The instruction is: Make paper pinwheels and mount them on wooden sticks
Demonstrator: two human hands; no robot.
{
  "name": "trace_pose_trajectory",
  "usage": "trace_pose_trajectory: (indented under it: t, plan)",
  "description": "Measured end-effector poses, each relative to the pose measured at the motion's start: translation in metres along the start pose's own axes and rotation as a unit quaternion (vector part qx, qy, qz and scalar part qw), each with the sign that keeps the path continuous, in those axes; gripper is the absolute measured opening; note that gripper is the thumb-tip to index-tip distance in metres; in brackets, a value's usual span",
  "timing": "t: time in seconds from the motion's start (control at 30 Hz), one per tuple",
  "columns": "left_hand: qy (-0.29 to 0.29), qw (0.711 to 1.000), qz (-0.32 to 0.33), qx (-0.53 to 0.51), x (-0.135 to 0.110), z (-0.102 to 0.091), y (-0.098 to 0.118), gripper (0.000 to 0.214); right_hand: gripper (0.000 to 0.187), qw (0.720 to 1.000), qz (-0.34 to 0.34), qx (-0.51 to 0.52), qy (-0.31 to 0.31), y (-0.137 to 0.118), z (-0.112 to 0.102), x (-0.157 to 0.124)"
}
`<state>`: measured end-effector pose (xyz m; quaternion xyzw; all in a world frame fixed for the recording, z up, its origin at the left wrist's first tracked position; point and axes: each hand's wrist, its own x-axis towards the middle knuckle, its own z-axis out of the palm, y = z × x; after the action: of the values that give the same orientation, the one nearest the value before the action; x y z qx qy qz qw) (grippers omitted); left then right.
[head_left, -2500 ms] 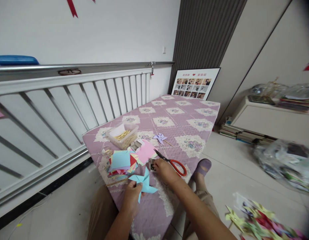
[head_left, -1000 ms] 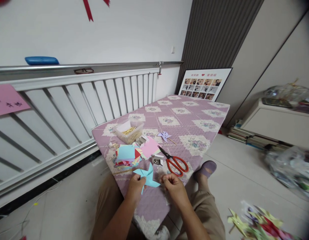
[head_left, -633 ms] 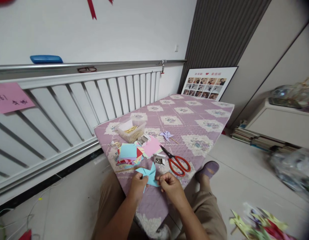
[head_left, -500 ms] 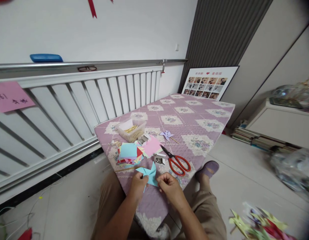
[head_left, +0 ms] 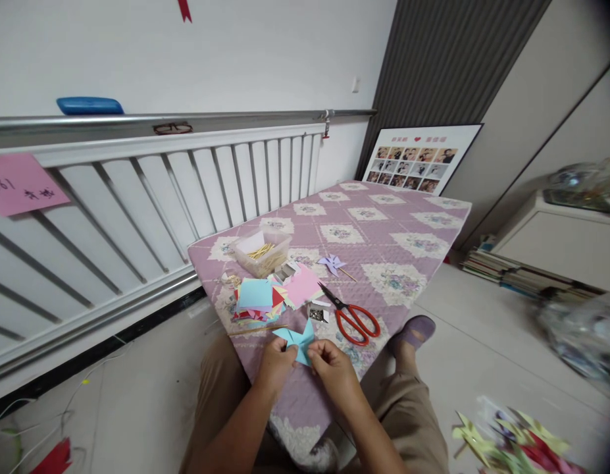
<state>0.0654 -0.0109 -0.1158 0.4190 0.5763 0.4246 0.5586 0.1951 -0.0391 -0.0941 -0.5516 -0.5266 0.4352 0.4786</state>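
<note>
A light-blue paper pinwheel [head_left: 301,341], with its points folded in, is held over the near end of the table. My left hand [head_left: 278,359] pinches its left side between thumb and fingers. At its right edge my right hand [head_left: 330,361] has thumb and fingertips closed on the paper. Just beyond lie a thin wooden stick [head_left: 258,328] and a small box of metal pins [head_left: 318,313]. Red-handled scissors [head_left: 351,316] rest to the right, blades pointing away. A stack of coloured paper squares [head_left: 255,296] sits at the left, beside a pink sheet [head_left: 303,287].
A clear plastic box of sticks [head_left: 262,253] and a finished purple pinwheel [head_left: 333,264] stand farther back on the patterned tablecloth [head_left: 341,233]. A white radiator [head_left: 226,178] borders the left side. Several pinwheels [head_left: 519,441] lie on the floor at lower right.
My right fingers have moved slightly inward against the pinwheel's right side, while the left hand keeps its pinch. The whole view has shifted a little.
</note>
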Motion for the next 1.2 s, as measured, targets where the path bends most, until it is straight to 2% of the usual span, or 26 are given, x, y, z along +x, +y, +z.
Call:
trace_pose_trajectory:
  t: [0.2,0.5,0.8,1.2]
  plan:
    - [-0.016,1.000,0.004,-0.008,-0.002,0.000,0.002,0.009,0.012,0.991,-0.075,-0.113,0.012,-0.001,0.005,-0.002]
    - [-0.034,0.999,0.007,-0.028,0.007,0.000,-0.012,0.005,0.015,0.959,-0.162,-0.234,0.000,-0.003,0.010,0.001]
    - [-0.037,0.999,0.005,-0.028,0.008,-0.001,-0.017,0.007,0.016,0.939,-0.189,-0.286,-0.007,0.003,0.006,0.007]
    - [-0.041,0.998,-0.019,-0.035,0.004,0.000,-0.009,0.010,0.016,0.943,-0.180,-0.280,0.005,-0.001,0.003,0.003]
